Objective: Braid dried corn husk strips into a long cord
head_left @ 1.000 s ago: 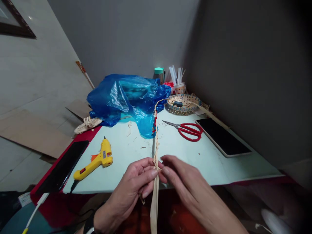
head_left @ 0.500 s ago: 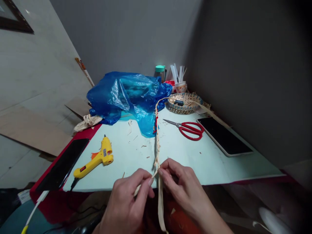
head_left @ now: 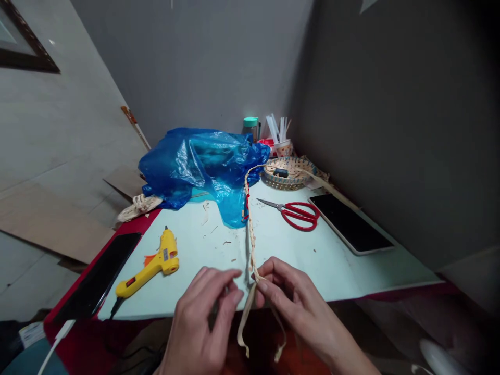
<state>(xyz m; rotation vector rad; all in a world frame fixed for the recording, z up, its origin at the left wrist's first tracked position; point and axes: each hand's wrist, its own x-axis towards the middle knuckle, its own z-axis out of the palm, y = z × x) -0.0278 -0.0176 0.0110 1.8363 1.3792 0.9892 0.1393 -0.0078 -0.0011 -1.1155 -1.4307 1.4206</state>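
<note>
A pale braided cord of flat fibre strands runs from the basket at the back down to the table's front edge. My right hand pinches its near end between thumb and fingers. Below the pinch, two loose strands hang past the table edge. Just left of the cord, my left hand is apart from it, thumb and fingers parted with nothing visible between them. A bit of red shows along the cord farther up.
Red-handled scissors and a tablet lie to the right. On the left are a yellow glue gun and a black phone-like slab. Behind stand a blue plastic bag, a woven basket and a cup of white sticks.
My left hand has let go of its strand and moved slightly left. The right hand keeps its pinch on the cord, and the strands now hang spread apart. The view has tilted up slightly.
</note>
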